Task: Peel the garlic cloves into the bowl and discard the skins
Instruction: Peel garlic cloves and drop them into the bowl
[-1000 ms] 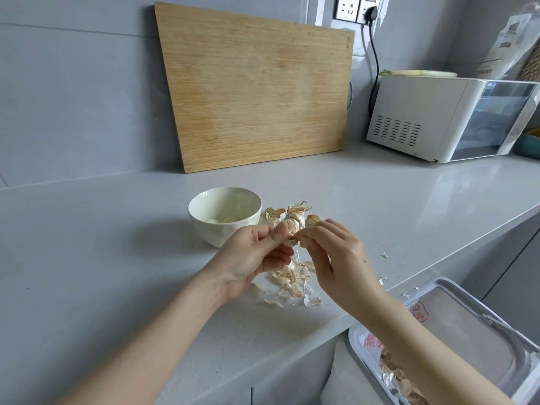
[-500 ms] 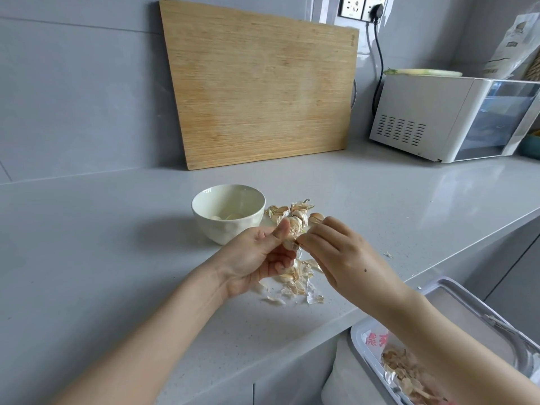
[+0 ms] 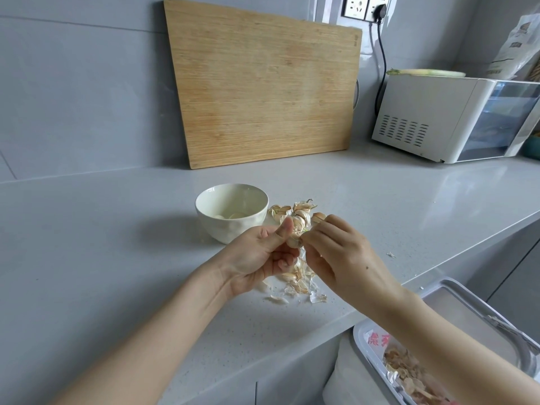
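Left hand (image 3: pixel 257 258), right hand (image 3: pixel 342 255) pinching garlic clove (image 3: pixel 294 242), red bin lettering (image 3: pixel 377 339) unreadable

Grey countertop (image 3: pixel 380 217) bears bowl (image 3: pixel 233 230), unpeeled cloves (image 3: pixel 301 211), loose skins (image 3: pixel 301 287), cutting board (image 3: pixel 263 89), oven (image 3: pixel 432 112).

Counter (image 3: pixel 117 258): pale grey, fine white speckles.
Wall (image 3: pixel 73 97): plain light grey tiles.
Cutting board (image 3: pixel 263 83): honey-tan wood, fine horizontal grain.
Bowl (image 3: pixel 233 229): creamy white, no pattern.
Peeled cloves (image 3: pixel 236 215): pale ivory.
Unpeeled cloves (image 3: pixel 301 213): off-white and tan, brownish tips.
Held clove (image 3: pixel 293 242): off-white, beige paper.
Loose skins (image 3: pixel 298 287): see-through white to light tan.
Oven (image 3: pixel 423 112): white body, dark tinted glass door.
Socket (image 3: pixel 355 7): white.
Plug (image 3: pixel 380 8): black.
Cable (image 3: pixel 380 68): black.
Bin (image 3: pixel 358 339): white rim.
Liner (image 3: pixel 377 339): white, red lettering.
Binned skins (image 3: pixel 409 372): tan and brown.
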Available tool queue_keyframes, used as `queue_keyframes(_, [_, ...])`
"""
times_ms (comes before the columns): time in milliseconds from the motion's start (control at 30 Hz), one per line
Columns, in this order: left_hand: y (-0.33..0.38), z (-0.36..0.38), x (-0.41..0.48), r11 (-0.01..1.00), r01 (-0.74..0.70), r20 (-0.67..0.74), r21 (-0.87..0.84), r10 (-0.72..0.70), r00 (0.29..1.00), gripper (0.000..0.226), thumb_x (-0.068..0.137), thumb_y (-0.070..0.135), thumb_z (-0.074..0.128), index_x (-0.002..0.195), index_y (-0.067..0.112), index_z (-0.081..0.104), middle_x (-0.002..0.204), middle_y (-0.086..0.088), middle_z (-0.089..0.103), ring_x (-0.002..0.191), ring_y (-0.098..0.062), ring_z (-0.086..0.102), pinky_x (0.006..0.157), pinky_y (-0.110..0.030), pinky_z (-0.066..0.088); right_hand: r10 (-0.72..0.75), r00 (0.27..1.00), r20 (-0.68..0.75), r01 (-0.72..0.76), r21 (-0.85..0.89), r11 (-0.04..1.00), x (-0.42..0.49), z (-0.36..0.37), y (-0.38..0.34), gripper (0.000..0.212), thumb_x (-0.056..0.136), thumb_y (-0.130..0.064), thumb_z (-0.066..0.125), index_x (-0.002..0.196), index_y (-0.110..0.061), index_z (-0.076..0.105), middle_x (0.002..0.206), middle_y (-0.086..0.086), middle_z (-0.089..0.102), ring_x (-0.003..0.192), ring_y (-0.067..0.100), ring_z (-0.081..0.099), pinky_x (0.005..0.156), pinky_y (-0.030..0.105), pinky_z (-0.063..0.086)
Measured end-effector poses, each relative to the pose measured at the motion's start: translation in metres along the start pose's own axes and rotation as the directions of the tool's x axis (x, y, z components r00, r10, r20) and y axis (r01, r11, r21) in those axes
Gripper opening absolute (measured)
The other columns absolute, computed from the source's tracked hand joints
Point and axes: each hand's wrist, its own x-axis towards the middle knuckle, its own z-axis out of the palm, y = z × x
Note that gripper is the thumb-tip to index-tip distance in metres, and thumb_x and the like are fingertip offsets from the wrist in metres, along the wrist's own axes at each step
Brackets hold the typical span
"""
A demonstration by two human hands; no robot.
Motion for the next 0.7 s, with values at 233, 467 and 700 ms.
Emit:
queue_keyframes(233, [0.005,-0.002,-0.004,0.991,-0.065,0.103,0.116,0.053,0.993,0.031,0.063,0.047,0.062,0.059,0.017,0.068,0.061,-0.002,0.056,0.052,-0.010,0.050,0.049,-0.015,0.044,0.384,0.923,0.002,-0.361,0.342,0.868,0.008,-0.003,-0.005,0.017,0.083,-0.009,0.052,0.068,-0.006,0.060,0.060,-0.012,0.046,0.059,0.003,0.041,0.057,0.009,0.032])
queue_keyframes(467, [0.006,-0.004,-0.005,0.988,-0.078,0.121,0.135,0.062,0.991,0.027,0.067,0.037,0.064,0.070,0.011,0.068,0.063,-0.003,0.062,0.054,-0.010,0.054,0.052,-0.015,0.047,0.628,0.774,0.079,-0.615,0.324,0.718,0.007,-0.010,0.006,0.015,0.085,-0.004,0.057,0.074,-0.001,0.068,0.061,0.012,0.061,0.052,0.008,0.041,0.048,0.018,0.031])
queue_keyframes(700, [0.004,-0.009,0.001,0.991,-0.104,-0.036,0.079,0.107,0.994,0.025,0.066,0.017,0.065,0.086,0.001,0.063,0.071,-0.008,0.070,0.058,-0.013,0.065,0.054,-0.018,0.053,0.595,0.724,0.348,-0.664,0.120,0.738,-0.005,-0.008,0.004,0.026,0.085,-0.027,0.067,0.068,-0.008,0.069,0.056,0.007,0.061,0.042,0.007,0.042,0.043,0.014,0.033])
